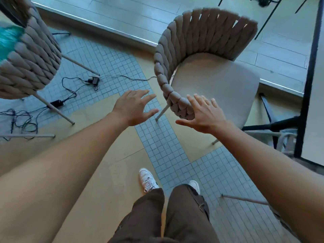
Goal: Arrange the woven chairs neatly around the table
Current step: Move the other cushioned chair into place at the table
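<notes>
A woven chair (201, 55) with a thick braided taupe backrest and a plain beige seat stands ahead of me, its seat facing the table (313, 95) at the right edge. My right hand (203, 114) is spread wide, fingers over the near end of the braided backrest, holding nothing. My left hand (135, 107) hovers open over the floor just left of that chair's front leg, not touching it. A second woven chair (29, 55) stands at the far left, its back toward me.
Black cables and power adapters (57, 102) lie on the tiled floor between the two chairs. A raised metal sill (112, 30) runs across behind them. Another chair leg (245, 199) pokes in at lower right. My feet stand on the tile strip.
</notes>
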`<state>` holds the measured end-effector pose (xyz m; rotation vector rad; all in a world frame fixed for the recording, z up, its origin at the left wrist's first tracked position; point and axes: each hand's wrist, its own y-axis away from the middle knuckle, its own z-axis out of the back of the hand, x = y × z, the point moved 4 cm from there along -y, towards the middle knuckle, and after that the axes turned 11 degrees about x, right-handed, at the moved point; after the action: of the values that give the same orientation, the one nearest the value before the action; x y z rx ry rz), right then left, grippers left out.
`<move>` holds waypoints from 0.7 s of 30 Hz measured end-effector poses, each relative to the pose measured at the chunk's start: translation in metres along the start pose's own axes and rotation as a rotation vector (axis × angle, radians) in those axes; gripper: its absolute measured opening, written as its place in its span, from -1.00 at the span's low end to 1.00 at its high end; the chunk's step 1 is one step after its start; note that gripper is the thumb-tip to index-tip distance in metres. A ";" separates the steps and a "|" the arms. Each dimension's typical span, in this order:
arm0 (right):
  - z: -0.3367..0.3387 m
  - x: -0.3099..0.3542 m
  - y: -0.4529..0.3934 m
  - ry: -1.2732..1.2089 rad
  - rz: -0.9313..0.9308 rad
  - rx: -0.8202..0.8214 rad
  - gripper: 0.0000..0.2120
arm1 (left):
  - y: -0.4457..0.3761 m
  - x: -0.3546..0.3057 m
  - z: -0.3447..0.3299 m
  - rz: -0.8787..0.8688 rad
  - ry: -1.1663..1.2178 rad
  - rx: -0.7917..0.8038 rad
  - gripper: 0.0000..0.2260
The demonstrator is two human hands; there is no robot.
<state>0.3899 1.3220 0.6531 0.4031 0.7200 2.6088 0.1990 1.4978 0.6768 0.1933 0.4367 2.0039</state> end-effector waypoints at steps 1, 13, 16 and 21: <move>-0.002 0.002 -0.003 -0.014 -0.011 0.002 0.11 | -0.004 0.007 0.002 -0.011 -0.007 0.001 -0.39; -0.017 0.011 -0.062 -0.115 -0.022 -0.032 0.08 | -0.107 0.035 0.035 -0.217 -0.118 0.039 -0.39; -0.022 0.009 -0.080 -0.145 -0.030 -0.041 0.09 | -0.137 0.035 0.035 -0.291 -0.172 0.068 -0.39; -0.035 0.007 -0.104 -0.210 -0.063 -0.002 0.09 | -0.180 0.037 0.025 -0.433 -0.267 0.178 -0.33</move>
<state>0.4026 1.3923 0.5694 0.6317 0.6471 2.4611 0.3397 1.6092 0.6287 0.4339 0.4421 1.4906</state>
